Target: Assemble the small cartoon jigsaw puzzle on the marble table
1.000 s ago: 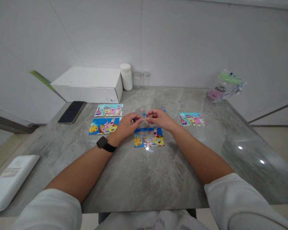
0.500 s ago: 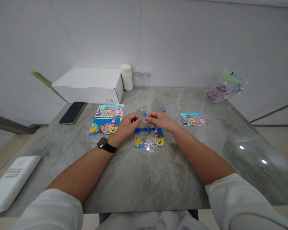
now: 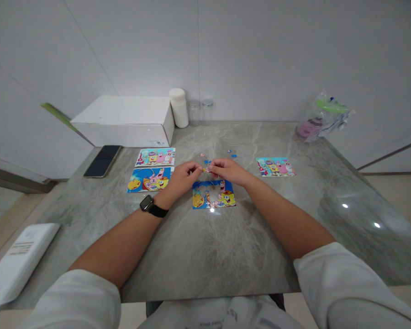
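Observation:
My left hand (image 3: 185,177) and my right hand (image 3: 229,170) meet just behind a partly assembled jigsaw puzzle (image 3: 198,204). Both are closed in a pinch, thumb against fingers. Between the fingertips sit small pink and yellow jigsaw pieces (image 3: 206,169); whether they are joined together is too small to tell. The puzzle lies flat with a blue border and cartoon figures, and its middle shows a gap. Beyond my fingers are a loose pink piece (image 3: 202,155) and several blue ones, including a blue piece (image 3: 234,156).
Left are two picture cards, the upper card (image 3: 155,156) and the blue card (image 3: 147,179), a phone (image 3: 102,161) and a white device (image 3: 22,260). A white box (image 3: 123,121), white bottle (image 3: 178,108) and two glass jars (image 3: 200,112) stand behind. Right are another puzzle picture (image 3: 276,167) and a bagged cup (image 3: 320,119).
The view has shifted slightly. My hands stay pinched at nearly the same spot, with the small pieces between them showing more yellow now.

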`<state>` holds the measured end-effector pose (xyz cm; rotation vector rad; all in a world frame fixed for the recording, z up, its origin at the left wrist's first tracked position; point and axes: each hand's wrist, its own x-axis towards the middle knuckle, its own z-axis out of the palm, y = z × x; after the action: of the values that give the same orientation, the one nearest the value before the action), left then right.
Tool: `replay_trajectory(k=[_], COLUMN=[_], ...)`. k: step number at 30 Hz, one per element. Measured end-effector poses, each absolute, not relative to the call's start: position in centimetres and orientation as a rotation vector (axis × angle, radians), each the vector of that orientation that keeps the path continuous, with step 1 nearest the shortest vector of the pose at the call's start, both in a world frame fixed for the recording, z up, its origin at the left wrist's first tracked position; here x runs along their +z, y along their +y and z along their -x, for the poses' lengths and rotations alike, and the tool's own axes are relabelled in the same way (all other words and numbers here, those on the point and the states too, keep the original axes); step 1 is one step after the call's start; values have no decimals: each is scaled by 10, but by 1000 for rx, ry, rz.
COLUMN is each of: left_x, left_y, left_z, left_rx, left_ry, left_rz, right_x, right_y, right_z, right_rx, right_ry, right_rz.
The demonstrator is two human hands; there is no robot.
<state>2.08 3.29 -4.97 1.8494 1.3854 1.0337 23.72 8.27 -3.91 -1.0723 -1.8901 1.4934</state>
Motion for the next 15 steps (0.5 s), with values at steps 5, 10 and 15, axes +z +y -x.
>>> replay_trajectory(k=[5, 10, 15], left_x=[-49, -48, -47], left_y=[32, 32, 32], left_z=[-22, -23, -23], left_rx=[1032, 1022, 1044], left_ry=[1381, 1364, 1347], left_rz=[-1853, -1825, -1751], right_x=[-38, -36, -38], right_y=[83, 82, 79], right_z=[-236, -236, -234], right_rx=[1403, 1383, 1469], right_ry=[-1877, -1887, -1973], right_rz=[1103, 1097, 1022])
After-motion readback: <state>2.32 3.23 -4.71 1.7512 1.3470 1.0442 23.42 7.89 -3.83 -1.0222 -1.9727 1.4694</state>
